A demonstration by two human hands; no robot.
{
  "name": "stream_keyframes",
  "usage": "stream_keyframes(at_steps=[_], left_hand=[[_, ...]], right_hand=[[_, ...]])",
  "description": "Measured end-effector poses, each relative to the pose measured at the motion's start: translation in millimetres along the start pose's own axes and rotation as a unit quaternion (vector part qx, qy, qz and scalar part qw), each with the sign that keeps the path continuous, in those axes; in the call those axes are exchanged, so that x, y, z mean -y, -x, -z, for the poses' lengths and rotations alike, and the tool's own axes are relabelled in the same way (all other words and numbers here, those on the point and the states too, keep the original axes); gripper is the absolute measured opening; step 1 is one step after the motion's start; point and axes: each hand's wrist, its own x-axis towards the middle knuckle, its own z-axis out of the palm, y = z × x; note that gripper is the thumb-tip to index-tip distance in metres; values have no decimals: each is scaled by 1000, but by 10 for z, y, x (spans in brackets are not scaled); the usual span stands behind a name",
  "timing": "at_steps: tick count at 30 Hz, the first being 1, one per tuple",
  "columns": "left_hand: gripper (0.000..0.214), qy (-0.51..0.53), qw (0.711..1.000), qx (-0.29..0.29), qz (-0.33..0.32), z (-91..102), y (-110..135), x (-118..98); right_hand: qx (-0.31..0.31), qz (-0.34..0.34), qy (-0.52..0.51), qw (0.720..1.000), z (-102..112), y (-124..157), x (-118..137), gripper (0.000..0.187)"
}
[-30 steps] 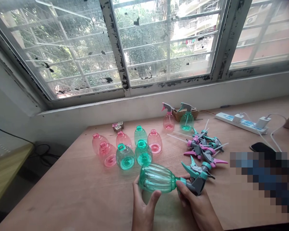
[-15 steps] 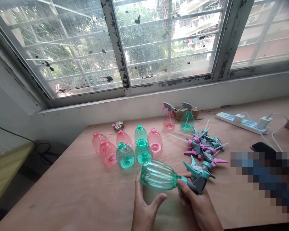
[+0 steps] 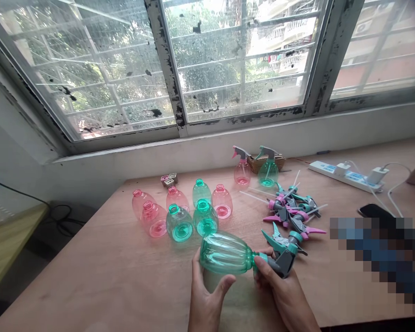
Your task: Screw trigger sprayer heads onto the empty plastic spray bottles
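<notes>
A green spray bottle (image 3: 224,253) lies sideways in the air over the table, its base to the left and its grey spray head (image 3: 281,266) to the right. My right hand (image 3: 280,288) is closed around the teal collar between bottle and head, thumb on the near side. The fingers of my left hand (image 3: 207,295) reach behind the base and support it, while the left thumb stands away from the plastic. Just beyond are headless bottles, among them a green bottle (image 3: 206,219) and a pink bottle (image 3: 154,220). Loose trigger heads (image 3: 290,214) lie piled to the right.
Two bottles with heads fitted, one pink (image 3: 242,173) and one green (image 3: 268,173), stand by a small brown basket (image 3: 281,163). A power strip (image 3: 346,175) and a phone (image 3: 375,211) lie at the right. Small blocks (image 3: 169,180) sit near the wall.
The bottle and both hands have shifted very slightly left, and the left thumb sits marginally lower. The grip looks the same, and nothing was let go.
</notes>
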Motion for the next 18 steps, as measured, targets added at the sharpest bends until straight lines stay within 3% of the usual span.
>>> stream_keyframes(at_steps=[4, 10, 13, 18], left_hand=[[80, 11, 1000, -4, 14, 24, -25, 15], [82, -56, 998, 19, -13, 14, -39, -29], [94, -31, 999, 0, 12, -27, -1, -65], [89, -5, 1000, -20, 23, -33, 1, -83]], right_hand=[[1, 9, 29, 1000, -38, 5, -11, 51], [-22, 8, 5, 1000, -39, 2, 12, 49], [-22, 15, 25, 999, -76, 37, 32, 49], [-46, 32, 67, 996, -141, 87, 50, 50]])
